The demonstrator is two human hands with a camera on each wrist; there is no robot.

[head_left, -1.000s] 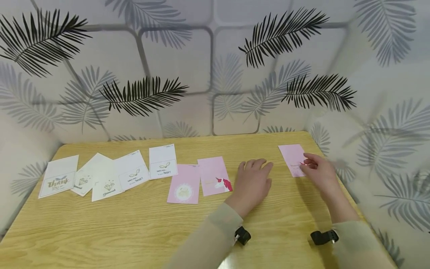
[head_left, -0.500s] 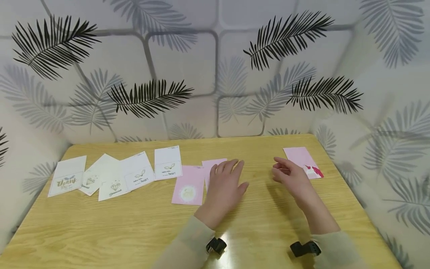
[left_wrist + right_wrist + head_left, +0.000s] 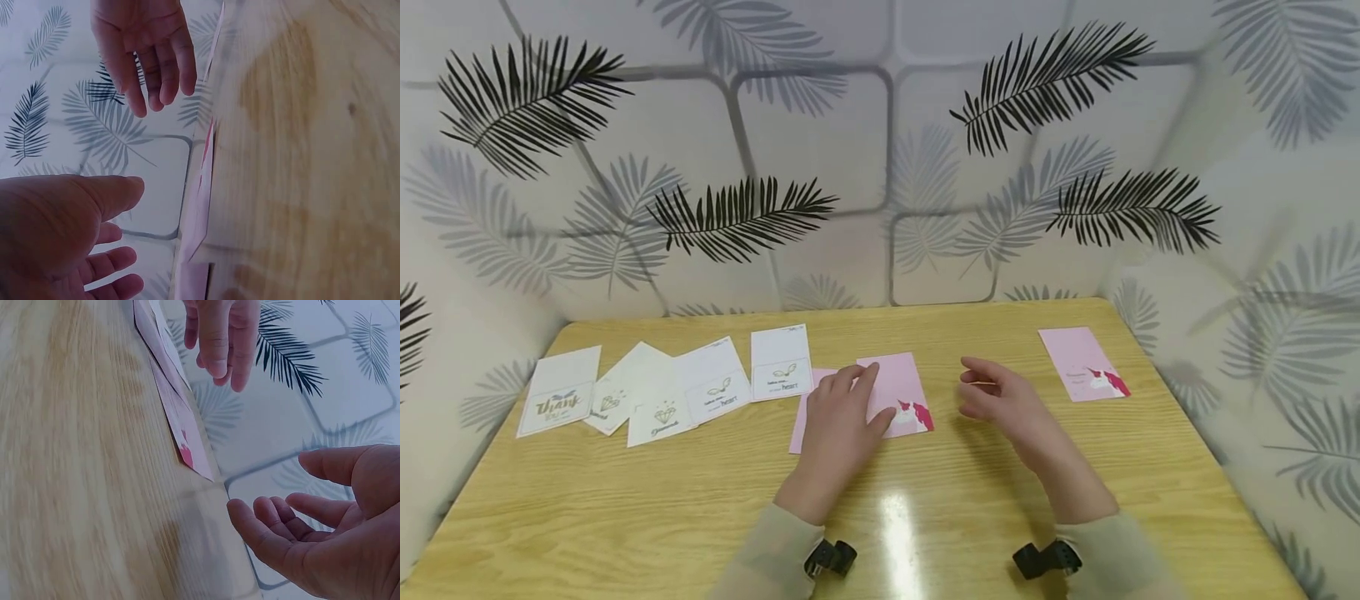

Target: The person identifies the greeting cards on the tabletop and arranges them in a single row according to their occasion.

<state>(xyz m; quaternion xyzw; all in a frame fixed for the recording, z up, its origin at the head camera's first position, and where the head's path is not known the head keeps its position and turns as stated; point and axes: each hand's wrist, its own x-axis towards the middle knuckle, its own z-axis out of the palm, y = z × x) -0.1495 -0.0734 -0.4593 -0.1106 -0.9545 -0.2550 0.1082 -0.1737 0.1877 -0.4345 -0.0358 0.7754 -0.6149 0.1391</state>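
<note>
My left hand [image 3: 838, 425], its fingers relaxed and holding nothing, hovers over a pink card [image 3: 801, 427] and hides most of it. Just right of that hand lies a second pink card with a red-maned unicorn [image 3: 898, 390], partly behind the thumb and index finger. My right hand [image 3: 1011, 410] hangs above the wood with loosely bent fingers and nothing in them. A matching pink unicorn card [image 3: 1082, 364] lies flat at the far right. The right wrist view shows a gap between the right hand [image 3: 319, 519] and the cards on the table.
White cards lie along the left: a "thank you" card [image 3: 559, 396], two with diamonds, of which one is the front diamond card [image 3: 662, 417], and two with wings, including the upright wings card [image 3: 781, 367]. A patterned wall [image 3: 820, 183] borders the wooden table [image 3: 700, 508] behind.
The right hand has left the far-right unicorn card and moved left, empty. My left hand has moved left, from beside the middle unicorn card to over the other pink card.
</note>
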